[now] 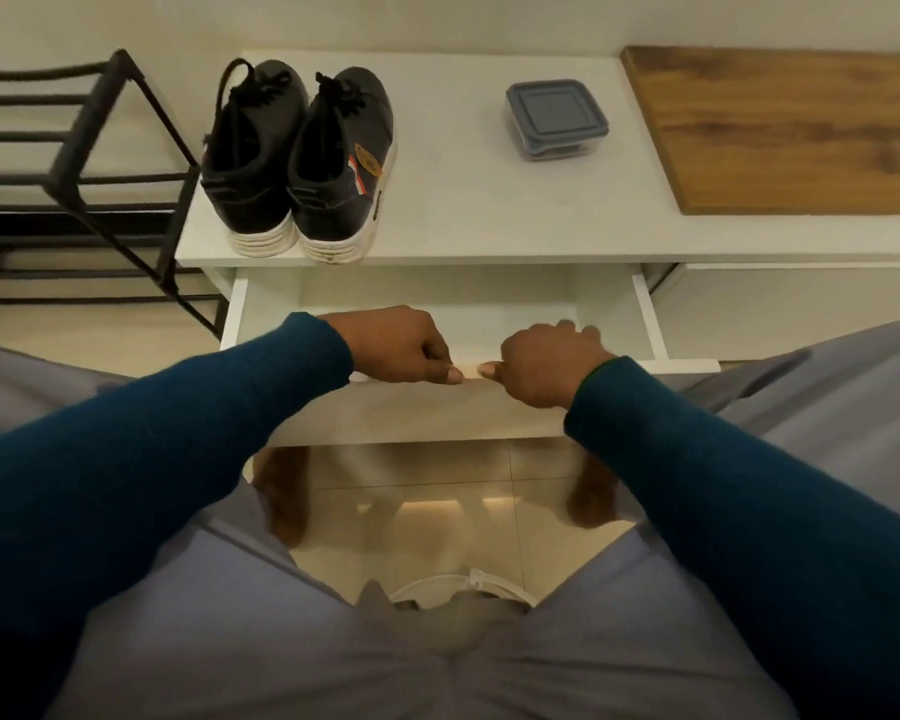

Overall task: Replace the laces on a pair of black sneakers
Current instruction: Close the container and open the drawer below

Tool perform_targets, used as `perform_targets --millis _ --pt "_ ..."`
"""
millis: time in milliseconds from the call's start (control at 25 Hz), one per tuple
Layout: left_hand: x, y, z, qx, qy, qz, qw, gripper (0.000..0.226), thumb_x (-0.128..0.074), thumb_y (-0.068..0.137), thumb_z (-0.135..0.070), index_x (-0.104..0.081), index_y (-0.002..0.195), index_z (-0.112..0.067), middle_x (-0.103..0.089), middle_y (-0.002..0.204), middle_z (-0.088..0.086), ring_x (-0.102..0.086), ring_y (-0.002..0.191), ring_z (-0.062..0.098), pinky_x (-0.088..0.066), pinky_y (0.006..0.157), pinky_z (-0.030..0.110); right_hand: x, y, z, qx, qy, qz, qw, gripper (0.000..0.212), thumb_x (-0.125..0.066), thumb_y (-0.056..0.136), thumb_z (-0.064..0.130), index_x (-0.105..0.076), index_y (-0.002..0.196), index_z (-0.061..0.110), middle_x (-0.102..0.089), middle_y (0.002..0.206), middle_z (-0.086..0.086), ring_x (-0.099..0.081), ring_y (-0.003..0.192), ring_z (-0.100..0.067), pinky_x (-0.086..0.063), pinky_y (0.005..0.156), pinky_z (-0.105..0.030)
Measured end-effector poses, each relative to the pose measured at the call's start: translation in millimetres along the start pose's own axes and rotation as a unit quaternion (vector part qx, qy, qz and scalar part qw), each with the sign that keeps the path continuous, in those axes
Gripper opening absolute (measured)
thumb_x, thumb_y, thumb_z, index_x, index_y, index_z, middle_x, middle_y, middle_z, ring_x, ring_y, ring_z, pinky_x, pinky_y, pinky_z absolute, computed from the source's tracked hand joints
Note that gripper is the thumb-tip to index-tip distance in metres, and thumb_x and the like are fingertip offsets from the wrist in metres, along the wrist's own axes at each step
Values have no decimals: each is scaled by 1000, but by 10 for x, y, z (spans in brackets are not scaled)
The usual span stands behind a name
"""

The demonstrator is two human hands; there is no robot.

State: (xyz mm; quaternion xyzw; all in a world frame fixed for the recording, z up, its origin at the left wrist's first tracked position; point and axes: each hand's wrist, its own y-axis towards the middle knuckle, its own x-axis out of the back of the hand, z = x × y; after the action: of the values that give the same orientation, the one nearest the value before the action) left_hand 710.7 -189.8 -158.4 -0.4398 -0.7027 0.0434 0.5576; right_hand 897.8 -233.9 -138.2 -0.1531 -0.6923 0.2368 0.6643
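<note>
Grey knees (827, 402) framed the left hand (401, 348) and right hand (541, 368) gripping the drawer front (417, 410), black sneakers (302, 163) upper left, heels nearest the left hand.

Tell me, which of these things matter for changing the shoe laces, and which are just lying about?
For the job: black sneakers, laced, on the white bench; open drawer, its front gripped by the left hand and right hand, probably in search of laces.
Lying about: grey-lidded container; wooden board; black metal rack beside the bench.
</note>
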Motion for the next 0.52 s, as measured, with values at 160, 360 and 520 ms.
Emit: perform_targets --millis 160,360,520 --pt "5 -4 -54 7 -31 37 999 44 -58 91 -60 -75 114 -26 -70 103 -18 -62 92 2 -50 92 31 41 4 -65 35 61 144 987 63 -30 103 59 -56 137 14 -60 134 -5 -54 120 -23 -42 105 -40" --pt "-80 -46 -177 51 -123 129 983 38 -71 85 -55 -76 112 -28 -72 105 -9 -68 98 16 -62 80 38 -54 -42 -82 87 -9 193 977 61 -34 101 61 -55 142 21 -54 143 -1 -49 130 -23 -35 110 -43" --pt "-207 -131 -324 53 -126 176 975 35 -74 83 -51 -77 109 -26 -74 100 -7 -70 95 18 -63 79 39 -110 -75 -114 84 75 280 953 56 -47 98 58 -57 140 23 -57 140 2 -56 116 -22 -48 84 -34"
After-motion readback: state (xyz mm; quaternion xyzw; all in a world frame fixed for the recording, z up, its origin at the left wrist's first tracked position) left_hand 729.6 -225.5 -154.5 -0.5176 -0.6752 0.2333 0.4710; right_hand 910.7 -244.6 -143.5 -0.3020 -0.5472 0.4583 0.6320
